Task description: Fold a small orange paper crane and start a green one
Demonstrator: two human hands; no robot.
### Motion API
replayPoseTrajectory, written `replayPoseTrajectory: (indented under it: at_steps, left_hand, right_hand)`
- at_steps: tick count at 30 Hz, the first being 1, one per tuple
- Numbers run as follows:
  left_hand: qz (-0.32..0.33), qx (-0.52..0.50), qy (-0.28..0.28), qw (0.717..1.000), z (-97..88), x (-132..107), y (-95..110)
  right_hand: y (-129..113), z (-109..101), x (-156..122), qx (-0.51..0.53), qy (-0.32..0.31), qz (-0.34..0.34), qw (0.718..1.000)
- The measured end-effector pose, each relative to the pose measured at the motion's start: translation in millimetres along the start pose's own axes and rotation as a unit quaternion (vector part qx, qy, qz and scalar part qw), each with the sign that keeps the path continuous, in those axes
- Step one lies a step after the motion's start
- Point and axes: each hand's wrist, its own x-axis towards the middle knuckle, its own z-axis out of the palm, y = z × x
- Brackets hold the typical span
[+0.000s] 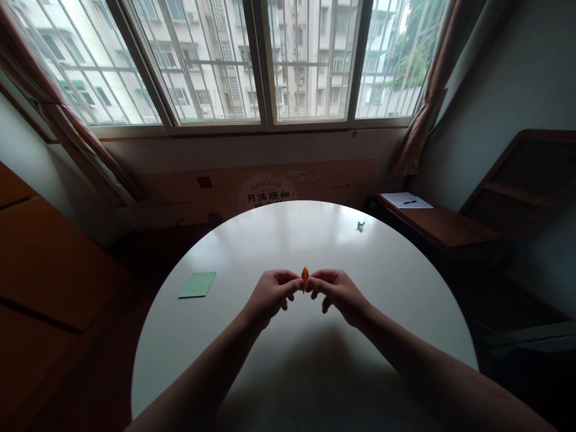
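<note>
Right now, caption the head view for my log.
Left hand and right hand pinch a small orange piece over a round white table; green sheet at left.

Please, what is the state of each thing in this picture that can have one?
left hand: shut, pinching the orange paper piece
right hand: shut, pinching the same piece
orange paper piece: folded small, held above the table
green sheet: flat, unfolded, lying on the table
small green piece: folded, resting on the table
pen: lying on a white paper
curtains: pulled aside
</note>
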Motion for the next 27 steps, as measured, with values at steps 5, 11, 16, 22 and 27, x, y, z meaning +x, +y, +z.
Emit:
replayPoseTrajectory:
  at_steps: [5,11,16,22,27]
  left_hand:
    - [0.004,0.011,0.006,1.000,1.0,-1,-1]
    - [-0.007,0.003,-0.016,1.000,3.1,-5,2]
    - [-0.019,-0.005,-0.016,1.000,0.9,-4,2]
    - [0.008,0.022,0.020,1.000,0.6,-1,-2]
    - [0.083,0.076,0.075,0.991,4.4,-6,2]
  right_hand:
    - [3,0,2,0.005,0.003,0.010,1.000]
    - [2,0,2,0.025,-0.016,0.024,0.999]
    - [2,-1,2,0.032,-0.017,0.020,0.999]
    - [7,-2,5,0.006,-0.005,-0.011,1.000]
    - [11,1,5,-0.005,-0.001,-0.036,0.999]
